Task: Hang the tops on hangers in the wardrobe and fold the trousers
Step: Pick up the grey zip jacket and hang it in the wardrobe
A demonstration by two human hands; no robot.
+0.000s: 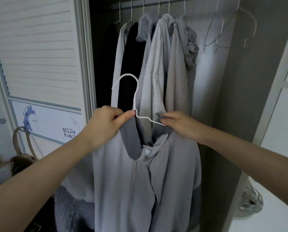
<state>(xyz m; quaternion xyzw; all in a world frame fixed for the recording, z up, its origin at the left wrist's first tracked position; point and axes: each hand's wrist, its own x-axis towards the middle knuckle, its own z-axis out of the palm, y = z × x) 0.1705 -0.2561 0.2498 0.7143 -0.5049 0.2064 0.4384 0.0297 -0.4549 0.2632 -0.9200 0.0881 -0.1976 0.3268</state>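
Note:
A light grey zip-up top (140, 185) with a darker grey collar and a heart-shaped button hangs in front of the open wardrobe. A white wire hanger (134, 96) sits inside its neck, hook pointing up. My left hand (106, 124) grips the hanger's neck together with the left side of the collar. My right hand (180, 124) pinches the right side of the collar against the hanger's right arm. Behind, several grey, beige and black tops (158, 61) hang from the wardrobe rail (156, 1).
Two empty wire hangers (227, 30) hang at the rail's right end. A slatted white door (37, 52) stands at the left, with a bag (21, 158) hanging below it. The wardrobe's side panel (250, 81) is at the right.

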